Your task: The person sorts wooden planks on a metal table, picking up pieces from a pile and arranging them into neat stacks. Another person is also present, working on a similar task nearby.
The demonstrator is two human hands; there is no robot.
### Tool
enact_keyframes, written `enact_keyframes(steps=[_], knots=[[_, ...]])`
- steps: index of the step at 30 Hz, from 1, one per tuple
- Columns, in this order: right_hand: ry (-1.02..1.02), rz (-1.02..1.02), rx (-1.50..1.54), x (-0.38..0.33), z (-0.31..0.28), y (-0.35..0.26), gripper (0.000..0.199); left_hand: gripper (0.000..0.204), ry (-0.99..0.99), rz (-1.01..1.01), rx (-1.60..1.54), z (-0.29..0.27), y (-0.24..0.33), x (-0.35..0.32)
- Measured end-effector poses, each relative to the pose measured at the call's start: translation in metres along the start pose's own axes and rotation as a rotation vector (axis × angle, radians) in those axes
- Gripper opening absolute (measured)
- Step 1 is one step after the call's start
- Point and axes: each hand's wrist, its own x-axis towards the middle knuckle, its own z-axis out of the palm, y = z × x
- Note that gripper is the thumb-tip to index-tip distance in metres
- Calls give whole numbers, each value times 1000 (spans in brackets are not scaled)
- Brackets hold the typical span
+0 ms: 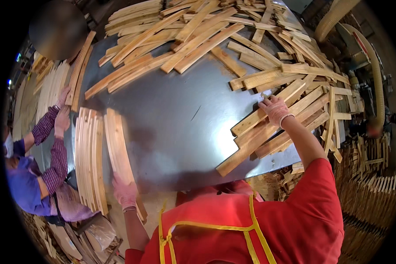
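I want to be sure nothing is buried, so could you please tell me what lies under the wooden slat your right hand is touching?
Under the slat at the right hand lie more loose slats, crisscrossed on the grey metal table. Whatever sits beneath that heap is covered.

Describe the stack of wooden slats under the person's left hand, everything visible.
The stack of wooden slats is a tidy bundle of long, thin, pale strips of raw wood, set on edge and packed side by side. It lies on the grey metal table, running from mid-table to its near edge. The gloved left hand grips its near end. A wider, similar bundle lies just to its left.
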Motion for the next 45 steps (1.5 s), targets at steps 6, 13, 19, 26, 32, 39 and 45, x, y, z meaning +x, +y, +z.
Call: enact_keyframes(steps=[6, 13, 19, 26, 32, 39, 45], knots=[[-221, -456, 177, 9, -78, -67, 86, 94, 81, 597, 71, 26, 121, -19], [519, -40, 342, 91, -42, 96, 68, 98, -576, 681, 274, 34, 270, -74], [185, 309, 157, 122, 47, 220, 71, 71, -550, 694, 213, 23, 198, -80], [-179, -1, 254, 106, -34, 112, 78, 63, 64, 208, -82, -26, 12, -26], [-192, -401, 870, 112, -125, -69, 65, 59, -86, 10, -125, -32, -92, 69], [-245, -214, 1779, 184, -136, -245, 36, 72, -317, -88, -552, 40, -104, 89], [-120, -33, 2132, 183, -162, -376, 33, 84, -187, -117, -346, 22, -70, 38]])
